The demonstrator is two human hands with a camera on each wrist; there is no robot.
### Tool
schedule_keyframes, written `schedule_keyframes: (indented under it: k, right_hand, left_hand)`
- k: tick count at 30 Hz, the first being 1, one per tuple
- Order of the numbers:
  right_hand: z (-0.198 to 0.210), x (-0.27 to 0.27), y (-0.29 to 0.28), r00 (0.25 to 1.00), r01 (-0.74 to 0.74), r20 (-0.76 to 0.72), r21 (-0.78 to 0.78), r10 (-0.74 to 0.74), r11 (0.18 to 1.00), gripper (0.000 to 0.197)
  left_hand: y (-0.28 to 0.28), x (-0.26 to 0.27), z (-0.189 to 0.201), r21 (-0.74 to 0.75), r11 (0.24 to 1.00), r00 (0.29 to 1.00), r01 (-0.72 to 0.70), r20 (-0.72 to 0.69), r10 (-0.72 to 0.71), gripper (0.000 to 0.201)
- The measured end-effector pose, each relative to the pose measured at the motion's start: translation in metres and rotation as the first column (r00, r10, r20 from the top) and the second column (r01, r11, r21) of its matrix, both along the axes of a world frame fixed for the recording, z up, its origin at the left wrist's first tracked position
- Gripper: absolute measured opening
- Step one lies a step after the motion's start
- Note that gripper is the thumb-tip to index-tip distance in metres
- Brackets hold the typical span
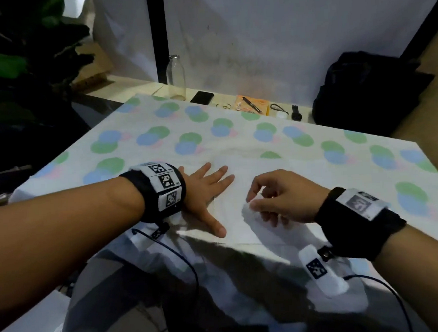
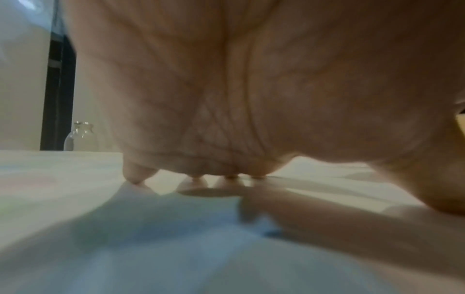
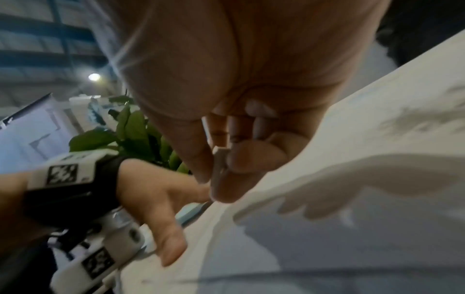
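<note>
A white sheet of paper (image 1: 235, 211) lies on the table's patterned cloth (image 1: 159, 139) near the front edge. My left hand (image 1: 206, 190) lies flat on the sheet's left part, fingers straight and spread; in the left wrist view the left palm (image 2: 226, 79) hovers low and the fingertips (image 2: 137, 179) touch the surface. My right hand (image 1: 251, 202) pinches a near corner of the paper between thumb and forefinger and lifts it slightly. In the right wrist view the right hand (image 3: 221, 165) holds that paper corner (image 3: 220, 157), with the left hand (image 3: 156, 195) beyond it.
Along the table's far edge stand a clear glass bottle (image 1: 176, 76), a black phone (image 1: 202, 97), an orange pad with a pen (image 1: 251, 104) and small items. A black backpack (image 1: 368, 90) sits at the far right. Dark plants (image 1: 11, 63) fill the left. Cables hang below both wrists.
</note>
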State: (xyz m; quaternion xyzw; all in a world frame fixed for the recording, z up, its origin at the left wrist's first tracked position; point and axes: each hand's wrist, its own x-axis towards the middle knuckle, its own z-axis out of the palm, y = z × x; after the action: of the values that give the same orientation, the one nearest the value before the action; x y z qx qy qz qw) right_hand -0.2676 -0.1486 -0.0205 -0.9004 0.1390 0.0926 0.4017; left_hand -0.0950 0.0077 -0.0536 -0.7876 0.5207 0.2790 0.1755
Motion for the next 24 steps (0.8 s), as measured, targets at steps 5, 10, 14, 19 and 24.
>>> schedule_keyframes:
  k: [5, 10, 14, 19, 24]
  right_hand:
    - [-0.009, 0.036, 0.015, 0.999, -0.048, 0.009, -0.087, 0.049, 0.995, 0.015]
    - [-0.020, 0.053, 0.013, 0.994, -0.087, 0.041, -0.261, 0.102, 0.961, 0.015]
    - [-0.018, 0.065, 0.011, 0.995, -0.038, 0.075, -0.364, 0.070, 0.931, 0.017]
    - [-0.016, 0.052, 0.025, 0.961, -0.277, -0.078, -0.318, 0.266, 0.907, 0.019]
    - [-0.008, 0.078, 0.012, 0.998, -0.064, -0.017, -0.423, 0.063, 0.904, 0.009]
  left_hand:
    - [-0.011, 0.011, 0.004, -0.036, 0.999, 1.000, 0.021, 0.004, -0.021, 0.130]
    - [-0.012, 0.008, -0.002, -0.007, 0.998, 0.998, 0.057, 0.013, -0.057, 0.132]
    - [-0.013, 0.006, 0.000, 0.026, 0.998, 0.998, 0.053, 0.036, -0.054, 0.133]
    - [-0.014, 0.005, -0.002, 0.036, 0.998, 0.998, 0.043, 0.055, -0.045, 0.138]
    - [-0.014, 0.005, 0.002, 0.032, 0.998, 0.998, 0.047, 0.038, -0.048, 0.133]
